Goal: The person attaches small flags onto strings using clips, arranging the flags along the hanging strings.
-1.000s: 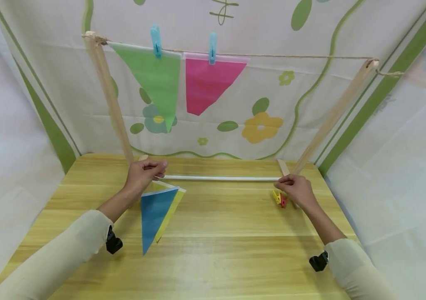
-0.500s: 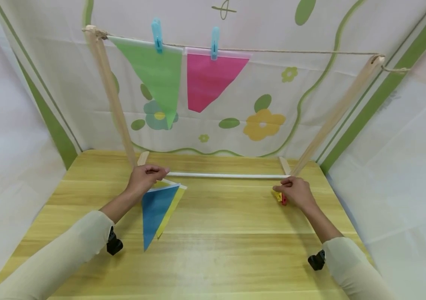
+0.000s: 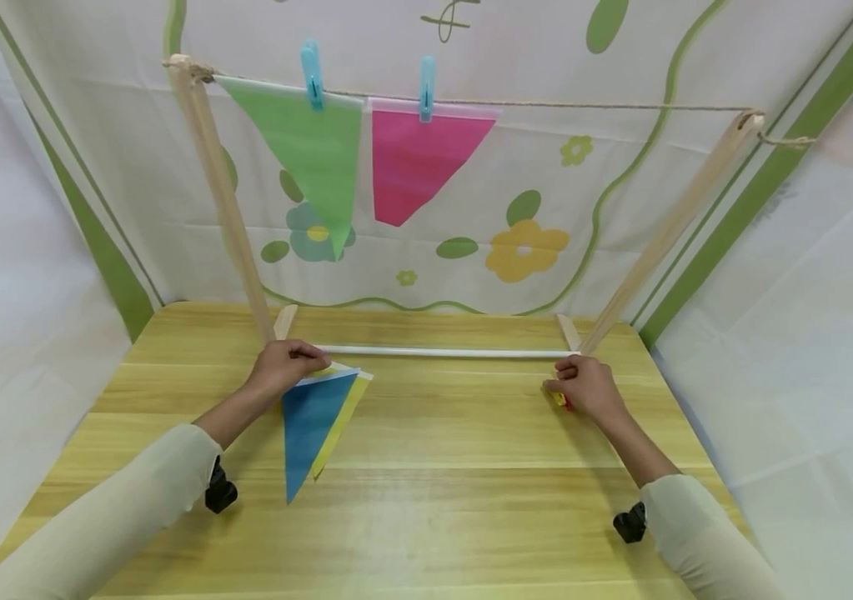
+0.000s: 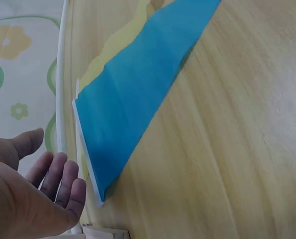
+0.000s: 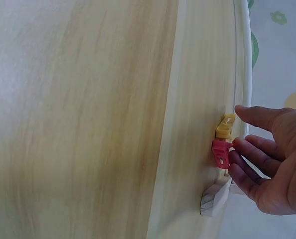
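Note:
In the head view my left hand (image 3: 287, 367) is over the top of a blue pennant (image 3: 313, 425), which lies partly on a yellow pennant (image 3: 341, 425). The left wrist view shows thumb and fingers parted, with nothing between them, beside the white upper edge of the blue pennant (image 4: 133, 94). My right hand (image 3: 587, 387) is at a yellow clothespin (image 5: 225, 126) and a red clothespin (image 5: 221, 153), side by side on the table. Its thumb tip is close to the yellow one, and fingertips reach the red one; thumb and fingers stand apart.
A twine line (image 3: 584, 106) runs between two wooden posts (image 3: 669, 229). Blue clothespins (image 3: 426, 90) hold a green pennant (image 3: 313, 158) and a pink pennant (image 3: 426, 162) on it. A white rod (image 3: 441, 352) joins the posts low down, above the wooden table (image 3: 464, 492).
My left hand has come off the white rod's left end, down to the pennants' top edge. My right hand has dropped a little onto the clothespins, covering more of them.

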The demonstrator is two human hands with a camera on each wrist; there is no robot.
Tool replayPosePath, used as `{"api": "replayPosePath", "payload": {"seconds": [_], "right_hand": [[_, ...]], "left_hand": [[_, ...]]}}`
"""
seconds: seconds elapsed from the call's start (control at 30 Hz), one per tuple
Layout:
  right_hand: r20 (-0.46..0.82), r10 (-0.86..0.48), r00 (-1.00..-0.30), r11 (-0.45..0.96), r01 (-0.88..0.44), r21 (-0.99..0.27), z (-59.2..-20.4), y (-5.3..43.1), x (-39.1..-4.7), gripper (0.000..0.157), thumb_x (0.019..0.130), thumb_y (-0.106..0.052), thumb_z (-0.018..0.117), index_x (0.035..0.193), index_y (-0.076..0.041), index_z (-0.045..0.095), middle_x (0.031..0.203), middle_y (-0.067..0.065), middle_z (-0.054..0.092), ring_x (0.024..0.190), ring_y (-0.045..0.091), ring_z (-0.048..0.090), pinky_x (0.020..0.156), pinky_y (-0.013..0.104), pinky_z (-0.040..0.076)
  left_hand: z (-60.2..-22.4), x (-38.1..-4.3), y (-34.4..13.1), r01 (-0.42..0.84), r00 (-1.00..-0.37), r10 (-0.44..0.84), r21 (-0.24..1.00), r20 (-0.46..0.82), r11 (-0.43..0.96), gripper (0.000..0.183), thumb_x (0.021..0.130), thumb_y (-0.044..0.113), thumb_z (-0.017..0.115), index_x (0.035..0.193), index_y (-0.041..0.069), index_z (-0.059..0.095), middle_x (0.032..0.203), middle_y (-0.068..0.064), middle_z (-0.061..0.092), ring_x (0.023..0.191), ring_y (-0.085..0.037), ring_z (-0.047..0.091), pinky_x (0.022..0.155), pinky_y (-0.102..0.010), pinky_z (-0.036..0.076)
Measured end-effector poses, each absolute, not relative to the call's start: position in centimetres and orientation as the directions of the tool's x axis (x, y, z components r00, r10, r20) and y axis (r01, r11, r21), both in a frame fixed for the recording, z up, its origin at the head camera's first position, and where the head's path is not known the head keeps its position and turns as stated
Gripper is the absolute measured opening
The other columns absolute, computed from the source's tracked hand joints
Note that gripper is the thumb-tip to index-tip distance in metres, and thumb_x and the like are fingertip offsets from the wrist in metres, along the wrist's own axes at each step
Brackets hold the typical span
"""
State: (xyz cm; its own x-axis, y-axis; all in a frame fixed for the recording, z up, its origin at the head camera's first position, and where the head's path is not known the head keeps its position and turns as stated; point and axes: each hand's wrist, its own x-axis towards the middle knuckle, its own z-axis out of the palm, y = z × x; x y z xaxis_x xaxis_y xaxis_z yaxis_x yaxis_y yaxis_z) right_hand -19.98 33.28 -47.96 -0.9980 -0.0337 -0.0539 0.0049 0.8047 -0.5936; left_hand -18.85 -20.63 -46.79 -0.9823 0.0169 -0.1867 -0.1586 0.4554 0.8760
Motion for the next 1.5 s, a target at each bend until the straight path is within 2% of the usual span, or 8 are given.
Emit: {"api": "replayPosePath", "payload": {"seconds": [0.2, 0.4, 0.63, 0.93, 1.27, 1.5], "right_hand": [[-0.046, -0.056, -0.997, 0.792, -0.016, -0.61, -48.2, 32.9, -20.1, 0.045, 0.1, -0.016, 0.088, 0.135, 0.009, 0.073, 0.128, 0.03, 0.079, 0.12, 0.046, 0.077, 0.09, 0.048, 0.07], [-0.037, -0.086, -0.996, 0.792, -0.046, -0.609, -48.3, 32.0, -20.1, 0.043, 0.1, -0.014, 0.088, 0.133, 0.009, 0.074, 0.13, 0.03, 0.078, 0.123, 0.047, 0.077, 0.104, 0.058, 0.066], [-0.011, -0.1, -0.995, 0.787, -0.072, -0.612, -48.6, 31.1, -20.2, 0.047, 0.1, -0.02, 0.09, 0.136, 0.007, 0.074, 0.131, 0.03, 0.078, 0.124, 0.048, 0.077, 0.108, 0.062, 0.063], [-0.03, -0.054, -0.998, 0.836, -0.028, -0.548, -48.2, 30.9, -20.3, 0.061, 0.097, -0.033, 0.093, 0.137, 0.007, 0.072, 0.135, 0.031, 0.076, 0.128, 0.05, 0.073, 0.108, 0.064, 0.062], [-0.041, -0.065, -0.997, 0.859, -0.035, -0.511, -48.4, 30.9, -20.5, 0.056, 0.096, -0.032, 0.094, 0.133, 0.005, 0.075, 0.129, 0.028, 0.079, 0.121, 0.046, 0.076, 0.105, 0.063, 0.063], [-0.026, -0.073, -0.997, 0.86, -0.05, -0.507, -48.6, 30.8, -20.6, 0.05, 0.096, -0.03, 0.094, 0.127, 0.004, 0.078, 0.125, 0.027, 0.081, 0.115, 0.044, 0.078, 0.1, 0.062, 0.064]], "left_hand": [[-47.1, -18.9, -21.0, -0.163, -0.981, 0.02, 0.868, -0.195, 0.47, 0.029, 0.108, 0.01, 0.076, 0.132, -0.005, 0.075, 0.128, -0.024, 0.078, 0.116, -0.036, 0.076, 0.101, -0.045, 0.066], [-47.2, -18.9, -21.4, -0.17, -0.977, 0.023, 0.845, -0.211, 0.507, 0.032, 0.102, -0.005, 0.074, 0.134, -0.008, 0.075, 0.129, -0.028, 0.076, 0.111, -0.03, 0.074, 0.088, -0.034, 0.066], [-47.5, -18.7, -21.7, -0.128, -0.985, 0.029, 0.82, -0.173, 0.558, 0.03, 0.095, -0.008, 0.077, 0.125, -0.009, 0.077, 0.121, -0.029, 0.078, 0.105, -0.032, 0.075, 0.078, -0.028, 0.064], [-47.8, -18.7, -22.0, -0.058, -0.987, 0.082, 0.785, -0.138, 0.616, 0.031, 0.091, -0.012, 0.078, 0.121, -0.008, 0.078, 0.119, -0.027, 0.078, 0.107, -0.034, 0.073, 0.082, -0.032, 0.065], [-47.0, -19.0, -22.8, -0.006, -0.978, 0.147, 0.727, -0.147, 0.687, 0.028, 0.088, -0.01, 0.083, 0.115, -0.008, 0.08, 0.11, -0.023, 0.079, 0.1, -0.03, 0.073, 0.08, -0.031, 0.064], [-46.6, -18.9, -23.1, -0.007, -0.971, 0.168, 0.72, -0.171, 0.694, 0.028, 0.088, -0.012, 0.075, 0.116, -0.011, 0.079, 0.108, -0.023, 0.079, 0.095, -0.029, 0.073, 0.073, -0.029, 0.062]]}}
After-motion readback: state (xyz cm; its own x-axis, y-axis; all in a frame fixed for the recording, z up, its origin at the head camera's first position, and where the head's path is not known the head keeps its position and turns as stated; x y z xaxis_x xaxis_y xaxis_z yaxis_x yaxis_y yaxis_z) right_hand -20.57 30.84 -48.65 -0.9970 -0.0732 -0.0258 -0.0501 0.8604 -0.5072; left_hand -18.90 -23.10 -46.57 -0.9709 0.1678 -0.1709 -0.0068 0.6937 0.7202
